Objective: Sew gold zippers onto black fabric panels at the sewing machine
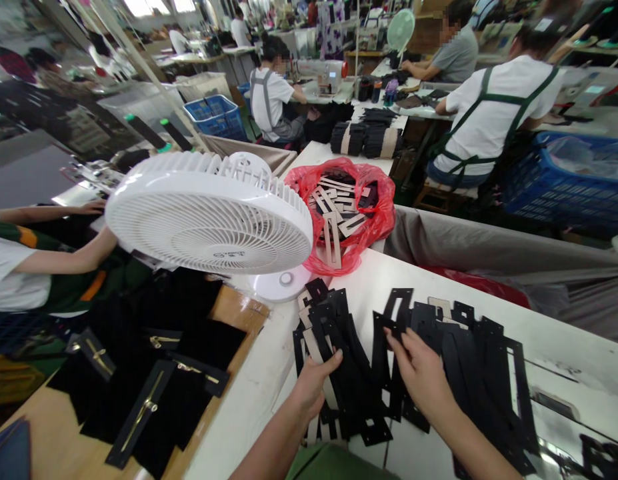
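Note:
My left hand (313,385) grips a loose bundle of black strips (346,373), its thumb across them; some have pale backs and the ends show small holes. To the right, my right hand (423,365) pinches the upper end of a black slotted strip (380,357) between thumb and fingers. Beside that hand a spread pile of more black strips (476,367) lies on the white table (579,347), several with long cut-out slots. My palms and the lower fingers are partly hidden.
A white fan (213,220) stands left of a red plastic bag (356,257) of slotted pieces. Black fabric pieces with zips (149,405) lie on a wooden board at left. A co-worker's arm (71,257) reaches in behind the fan. Blue baskets (563,180) and seated people are beyond.

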A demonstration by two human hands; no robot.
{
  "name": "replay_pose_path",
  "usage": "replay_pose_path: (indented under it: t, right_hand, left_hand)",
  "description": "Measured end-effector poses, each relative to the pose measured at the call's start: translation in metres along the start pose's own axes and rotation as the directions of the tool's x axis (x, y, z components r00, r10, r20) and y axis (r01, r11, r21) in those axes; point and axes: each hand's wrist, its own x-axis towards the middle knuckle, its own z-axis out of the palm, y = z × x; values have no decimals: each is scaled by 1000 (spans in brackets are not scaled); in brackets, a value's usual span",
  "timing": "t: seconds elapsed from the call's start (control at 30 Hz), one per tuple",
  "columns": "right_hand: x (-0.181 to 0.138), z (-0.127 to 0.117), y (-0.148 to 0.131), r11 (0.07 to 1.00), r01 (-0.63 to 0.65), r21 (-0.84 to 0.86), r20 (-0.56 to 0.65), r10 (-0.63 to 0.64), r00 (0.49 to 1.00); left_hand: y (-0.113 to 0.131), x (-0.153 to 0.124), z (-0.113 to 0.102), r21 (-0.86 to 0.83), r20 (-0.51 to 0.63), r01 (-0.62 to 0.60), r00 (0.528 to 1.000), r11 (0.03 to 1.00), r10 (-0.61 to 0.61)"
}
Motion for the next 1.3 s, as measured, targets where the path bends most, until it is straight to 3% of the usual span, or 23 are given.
replay_pose_path:
  t: [0.1, 0.23, 0.3, 0.37, 0.47, 0.53, 0.67, 0.8, 0.93, 1.13, 1.3]
  right_hand:
    - [-3, -17, -4, 999, -26, 33, -21, 27, 999]
    - [-10, -8, -12, 951, -216, 219, 245, 160, 956]
    - [-10, 9, -11, 943, -241, 230, 290, 171, 942]
    - [-8, 25, -7, 952, -222, 208, 261, 165, 951]
    - [-5, 35, -1, 962, -200, 188, 205, 160, 966]
    - [-3, 32, 1, 967, -193, 166, 180, 162, 970]
    - [0, 18, 4, 979, -167, 121, 134, 151, 979]
    - [-1, 14, 3, 980, -140, 141, 165, 116, 979]
    - [-7, 23, -5, 983, -121, 139, 144, 101, 984]
    - [-8, 25, -6, 982, -158, 104, 115, 146, 983]
    - [-12, 15, -8, 981, -175, 80, 104, 166, 981]
  left_hand:
    - [-3, 8, -3, -2, -64, -37, 997, 999, 37]
    - [-4, 6, 6, -18, 0, -44, 999, 999, 44]
    - [-5, 1, 16, -23, 94, -19, 995, 1000, 21]
    - [-7, -5, 25, -11, 171, -15, 985, 1000, 17]
    - [-10, -10, 31, 8, 186, -56, 981, 998, 54]
    - [-11, -11, 31, -11, 171, -60, 983, 998, 61]
    - [-9, -10, 27, -122, 182, 70, 982, 990, -47]
    - [-9, -7, 26, -186, 198, 113, 977, 976, -75]
    - [-10, -5, 27, -174, 159, 55, 987, 983, -27]
    - [-6, -12, 37, -122, 146, 191, 974, 974, -173]
    - [-16, -13, 47, -77, 151, 189, 973, 979, -176]
